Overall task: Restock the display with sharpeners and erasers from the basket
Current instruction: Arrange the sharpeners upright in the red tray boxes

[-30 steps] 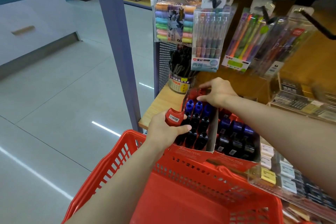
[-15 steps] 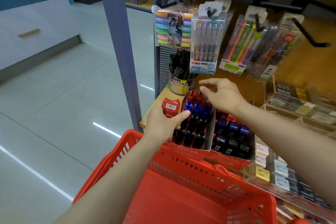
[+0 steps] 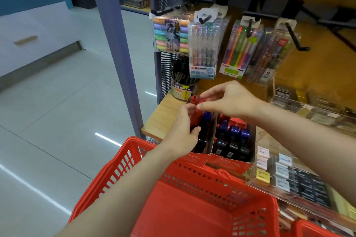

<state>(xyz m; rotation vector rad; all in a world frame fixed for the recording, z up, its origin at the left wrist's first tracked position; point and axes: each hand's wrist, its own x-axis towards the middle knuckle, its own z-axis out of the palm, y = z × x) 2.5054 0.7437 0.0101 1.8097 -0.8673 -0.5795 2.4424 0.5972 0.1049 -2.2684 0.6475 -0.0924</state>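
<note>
Both hands meet over the tray (image 3: 210, 140)'s back-left corner: right hand (image 3: 229, 100) pinches the red sharpener (image 3: 196, 100); left hand (image 3: 183, 131) curls beside it, grip unclear. Seat it squarely in an open back slot.

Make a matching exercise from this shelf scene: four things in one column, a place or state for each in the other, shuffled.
Things
1. red sharpener
2. red basket
3. highlighter pack
4. pen cup

Places or states
A. hanging from a hook
B. pinched between both hands
C. standing on the wooden shelf, at its left end
D. below the forearms, in front of the shelf

Pairs: 1-B, 2-D, 3-A, 4-C
</note>
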